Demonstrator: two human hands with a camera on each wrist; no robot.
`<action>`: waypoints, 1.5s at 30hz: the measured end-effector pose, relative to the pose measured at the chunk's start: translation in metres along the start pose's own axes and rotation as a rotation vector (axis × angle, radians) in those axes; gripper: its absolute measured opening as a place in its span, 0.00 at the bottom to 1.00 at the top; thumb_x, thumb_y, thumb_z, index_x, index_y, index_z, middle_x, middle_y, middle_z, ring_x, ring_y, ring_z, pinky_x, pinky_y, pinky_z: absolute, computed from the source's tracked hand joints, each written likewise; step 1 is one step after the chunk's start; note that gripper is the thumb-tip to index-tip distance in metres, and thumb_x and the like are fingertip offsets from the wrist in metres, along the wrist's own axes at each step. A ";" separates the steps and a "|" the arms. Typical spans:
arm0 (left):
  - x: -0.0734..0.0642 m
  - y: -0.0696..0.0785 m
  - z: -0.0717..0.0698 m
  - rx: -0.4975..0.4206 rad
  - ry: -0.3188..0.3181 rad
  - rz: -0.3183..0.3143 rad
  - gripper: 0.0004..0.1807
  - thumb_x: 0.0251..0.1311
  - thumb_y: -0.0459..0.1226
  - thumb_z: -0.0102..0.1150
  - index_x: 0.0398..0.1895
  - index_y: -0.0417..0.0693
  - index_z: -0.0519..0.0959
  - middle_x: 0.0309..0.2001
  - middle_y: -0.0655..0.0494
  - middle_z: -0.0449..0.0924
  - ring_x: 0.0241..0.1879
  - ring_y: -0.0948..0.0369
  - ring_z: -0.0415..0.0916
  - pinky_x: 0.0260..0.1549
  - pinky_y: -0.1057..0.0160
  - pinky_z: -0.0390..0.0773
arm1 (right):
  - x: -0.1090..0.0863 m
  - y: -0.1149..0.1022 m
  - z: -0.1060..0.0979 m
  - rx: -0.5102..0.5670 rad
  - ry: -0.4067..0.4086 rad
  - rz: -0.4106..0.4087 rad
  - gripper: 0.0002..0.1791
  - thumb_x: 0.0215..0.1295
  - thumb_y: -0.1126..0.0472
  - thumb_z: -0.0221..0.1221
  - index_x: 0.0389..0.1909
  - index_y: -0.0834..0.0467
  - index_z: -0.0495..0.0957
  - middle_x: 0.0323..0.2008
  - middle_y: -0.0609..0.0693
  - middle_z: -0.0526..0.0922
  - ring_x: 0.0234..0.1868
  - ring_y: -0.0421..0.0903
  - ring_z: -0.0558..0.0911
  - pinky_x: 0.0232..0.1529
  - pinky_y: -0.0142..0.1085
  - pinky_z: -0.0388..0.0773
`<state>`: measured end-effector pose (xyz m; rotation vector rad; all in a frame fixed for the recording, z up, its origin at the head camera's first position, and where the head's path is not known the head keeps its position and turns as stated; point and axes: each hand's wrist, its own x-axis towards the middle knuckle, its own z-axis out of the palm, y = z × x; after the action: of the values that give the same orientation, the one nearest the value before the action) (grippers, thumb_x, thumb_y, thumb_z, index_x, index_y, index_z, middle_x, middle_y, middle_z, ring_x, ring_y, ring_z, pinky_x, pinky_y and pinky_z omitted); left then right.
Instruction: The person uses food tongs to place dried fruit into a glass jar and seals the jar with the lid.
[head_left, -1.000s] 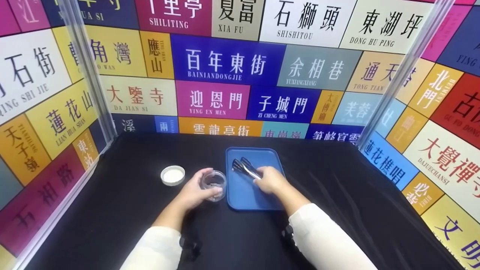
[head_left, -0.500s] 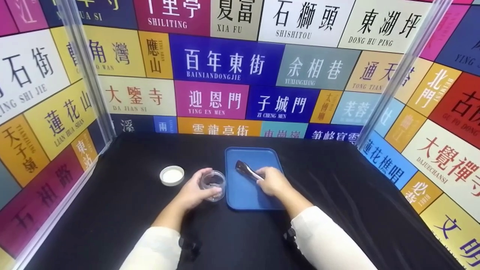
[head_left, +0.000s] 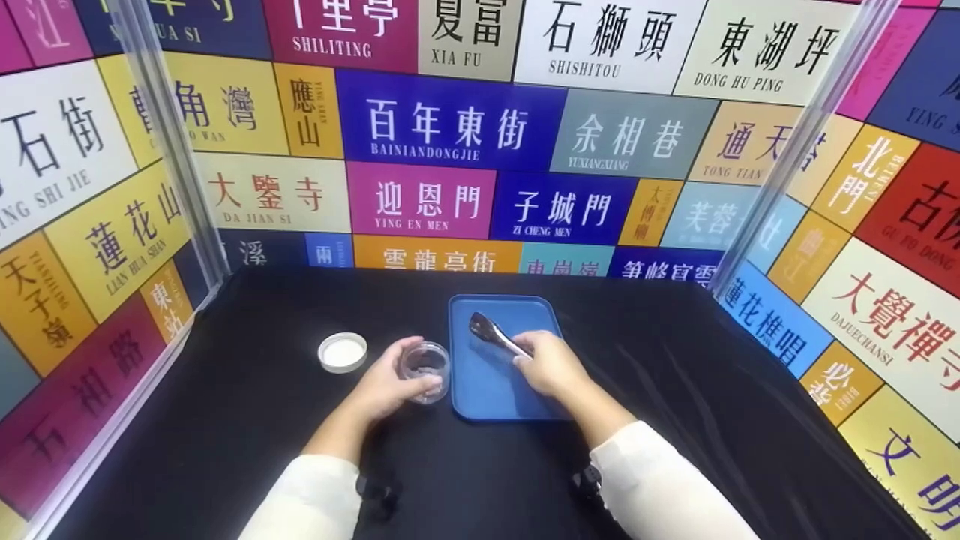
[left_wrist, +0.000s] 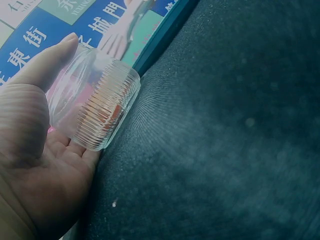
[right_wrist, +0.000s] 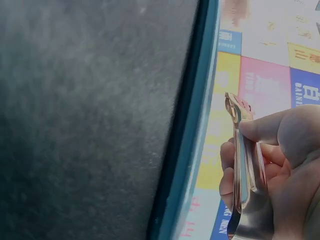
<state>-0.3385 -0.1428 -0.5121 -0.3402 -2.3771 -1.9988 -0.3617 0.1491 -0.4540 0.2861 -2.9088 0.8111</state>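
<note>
My left hand (head_left: 384,381) grips a clear jar (head_left: 427,358), thumb on one side and fingers on the other. The jar stands uncovered on the black cloth, against the tray's left edge. Its wall is ribbed in the left wrist view, and a small orange-brown patch (left_wrist: 116,111) shows through it; what that is I cannot tell. Over the blue tray (head_left: 480,397) my right hand (head_left: 553,364) holds metal tongs (head_left: 496,334), their heads pressed together and pointing to the far left. Whether anything sits between the heads is too small to see.
A round white lid (head_left: 343,352) lies on the black cloth (head_left: 247,420), left of the jar. Walls covered in coloured name signs (head_left: 454,120) enclose the table at the back and both sides, with clear posts (head_left: 806,150) at the corners.
The tongs' two heads stood apart one second ago and are together now. Their tips have swung slightly over the tray. My left hand and the jar have stayed in place.
</note>
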 end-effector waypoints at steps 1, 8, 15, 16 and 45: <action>0.000 0.000 0.000 -0.002 0.000 0.001 0.46 0.57 0.38 0.81 0.78 0.43 0.68 0.73 0.40 0.77 0.69 0.45 0.78 0.77 0.44 0.72 | -0.002 -0.002 -0.001 0.005 0.004 -0.006 0.17 0.72 0.62 0.66 0.59 0.56 0.87 0.59 0.57 0.88 0.66 0.57 0.84 0.72 0.54 0.77; 0.000 -0.001 -0.001 0.013 0.001 -0.004 0.47 0.57 0.40 0.81 0.78 0.43 0.68 0.73 0.42 0.77 0.70 0.46 0.78 0.77 0.44 0.70 | -0.017 -0.016 -0.005 0.033 0.025 -0.073 0.18 0.72 0.61 0.67 0.61 0.55 0.86 0.58 0.55 0.88 0.65 0.55 0.83 0.72 0.53 0.77; 0.000 0.000 -0.003 0.048 0.004 -0.020 0.47 0.56 0.43 0.82 0.78 0.47 0.68 0.72 0.45 0.78 0.69 0.47 0.79 0.76 0.46 0.72 | -0.034 -0.036 -0.006 0.072 0.023 -0.166 0.18 0.71 0.61 0.67 0.60 0.53 0.87 0.55 0.53 0.89 0.61 0.53 0.85 0.68 0.52 0.80; 0.000 0.001 -0.003 0.046 0.002 -0.024 0.48 0.56 0.43 0.82 0.78 0.47 0.68 0.73 0.45 0.78 0.69 0.47 0.79 0.76 0.46 0.72 | -0.037 -0.039 -0.006 0.078 0.023 -0.181 0.18 0.71 0.61 0.67 0.60 0.53 0.87 0.54 0.53 0.89 0.60 0.53 0.85 0.67 0.52 0.81; 0.002 -0.002 0.000 -0.004 0.004 -0.033 0.48 0.55 0.40 0.83 0.78 0.46 0.68 0.71 0.43 0.79 0.67 0.46 0.81 0.72 0.46 0.77 | -0.053 -0.044 -0.007 0.070 0.022 -0.242 0.29 0.69 0.55 0.69 0.70 0.54 0.80 0.61 0.54 0.85 0.58 0.53 0.84 0.62 0.50 0.82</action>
<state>-0.3407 -0.1426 -0.5133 -0.2987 -2.3929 -2.0162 -0.3007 0.1239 -0.4341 0.6166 -2.7559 0.8696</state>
